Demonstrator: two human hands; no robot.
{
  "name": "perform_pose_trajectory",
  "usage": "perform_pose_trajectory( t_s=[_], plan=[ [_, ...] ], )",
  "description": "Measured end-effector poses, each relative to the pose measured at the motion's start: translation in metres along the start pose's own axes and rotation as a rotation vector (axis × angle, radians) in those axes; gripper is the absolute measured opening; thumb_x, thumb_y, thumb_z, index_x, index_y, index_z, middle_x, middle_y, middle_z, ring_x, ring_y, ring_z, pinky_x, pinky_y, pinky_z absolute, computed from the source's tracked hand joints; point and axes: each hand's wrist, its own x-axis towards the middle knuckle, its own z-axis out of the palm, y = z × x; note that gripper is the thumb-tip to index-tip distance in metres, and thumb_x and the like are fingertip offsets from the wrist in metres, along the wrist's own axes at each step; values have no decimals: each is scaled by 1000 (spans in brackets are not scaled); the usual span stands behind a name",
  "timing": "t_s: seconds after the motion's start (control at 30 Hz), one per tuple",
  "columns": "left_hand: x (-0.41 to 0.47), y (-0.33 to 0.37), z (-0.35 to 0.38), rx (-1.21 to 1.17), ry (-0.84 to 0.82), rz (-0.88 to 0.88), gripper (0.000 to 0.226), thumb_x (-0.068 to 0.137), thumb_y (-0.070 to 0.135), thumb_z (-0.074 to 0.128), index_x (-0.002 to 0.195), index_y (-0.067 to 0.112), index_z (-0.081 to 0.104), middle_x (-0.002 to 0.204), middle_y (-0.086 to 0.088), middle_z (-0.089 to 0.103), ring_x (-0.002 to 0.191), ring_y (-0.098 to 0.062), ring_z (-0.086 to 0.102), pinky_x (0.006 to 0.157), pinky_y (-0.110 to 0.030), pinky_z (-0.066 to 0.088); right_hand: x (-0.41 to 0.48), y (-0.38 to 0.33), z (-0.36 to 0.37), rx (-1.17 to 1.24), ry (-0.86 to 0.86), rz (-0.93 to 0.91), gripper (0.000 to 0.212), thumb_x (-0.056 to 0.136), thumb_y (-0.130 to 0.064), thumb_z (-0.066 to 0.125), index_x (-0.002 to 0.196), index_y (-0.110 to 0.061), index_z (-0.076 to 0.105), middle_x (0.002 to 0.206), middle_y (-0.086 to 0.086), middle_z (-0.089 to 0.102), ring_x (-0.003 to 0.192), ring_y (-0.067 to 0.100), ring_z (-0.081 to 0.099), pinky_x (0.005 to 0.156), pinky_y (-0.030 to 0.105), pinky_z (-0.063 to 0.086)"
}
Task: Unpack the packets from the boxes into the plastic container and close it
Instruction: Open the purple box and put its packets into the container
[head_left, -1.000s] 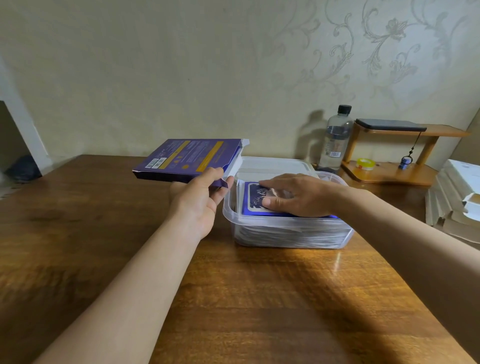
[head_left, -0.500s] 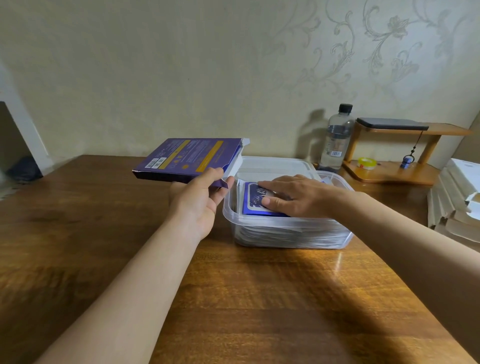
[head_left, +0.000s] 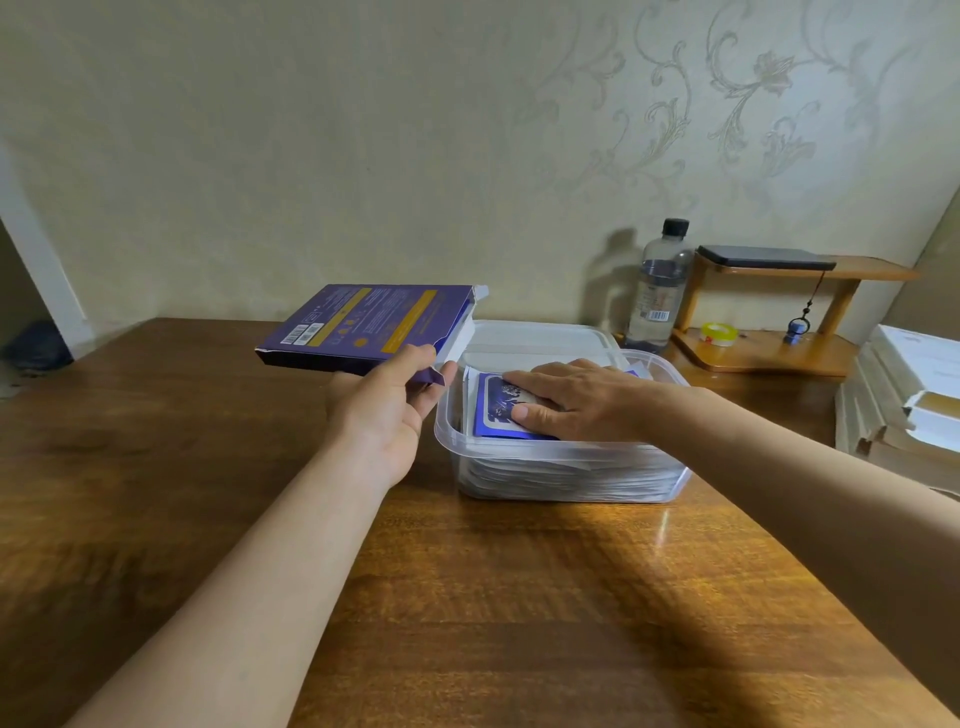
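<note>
**Item 1, blue packet** (head_left: 496, 415). Topmost of a stack that fills the plastic container (head_left: 545, 450) close to the rim. It lies flat, toward the container's left side. We record the right hand (head_left: 582, 402) lying on it palm down, fingers (head_left: 527, 378) straight, thumb along the packet's near edge. The hand presses and grasps nothing.

**Item 2, step in hand, as we judge it.** Seating the packet. We would press evenly and square its corners inside the walls so nothing rides over the rim, since the stack is high and the lid must fit later.

**Item 3, packet relative to fingers.** It is directly beneath the fingertips and touching them. Its left part shows beyond them, and its right part is hidden under the palm.

**Item 4, purple box** (head_left: 363, 325). Held in the air just left of the container, roughly level, end flap open toward it. The left hand (head_left: 382, 415) grips its near right corner, thumb on top, fingers curled beneath. Whether packets remain inside we cannot tell.

**Item 5, lid** (head_left: 540, 335). Clear, lying flat on the table (head_left: 519, 597) just behind the container, not yet fitted.

**Item 6, surroundings.** Water bottle (head_left: 658, 291) and a small wooden shelf (head_left: 769, 353) carrying a tape roll (head_left: 718, 334), both far right. A stack of white boxes (head_left: 909, 395) at the right edge.
</note>
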Motion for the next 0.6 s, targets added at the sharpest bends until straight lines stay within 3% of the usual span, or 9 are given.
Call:
perform_pose_trajectory(
  t_s=[0.17, 0.3, 0.6],
  plan=[
    [0, 0, 1, -3, 0, 1, 27, 86, -5, 72, 101, 14, 58, 112, -15, 67, 104, -29, 70, 78, -37, 63, 0, 2, -1, 6, 5, 4, 81, 85, -78, 16, 156, -39, 16, 158, -5, 34, 142, 24, 34, 114, 47, 28],
    [0, 1, 2, -6, -9, 6, 28, 86, -7, 71, 101, 13, 58, 110, -14, 67, 101, -27, 70, 82, -39, 63, -5, 9, -3, 76, 32, 15, 70, 92, -74, 21, 155, -44, 16, 163, -8, 23, 148, 19, 25, 119, 43, 17],
    [2, 0, 0, -5, -21, 4, 31, 87, -3, 72, 108, 15, 57, 117, -14, 66, 103, -27, 70, 77, -36, 63, -2, 18, 6, 101, -22, 8, 74, 81, -85, 14, 150, -58, 6, 165, -8, 15, 151, 22, 15, 122, 46, 9]
  ],
)
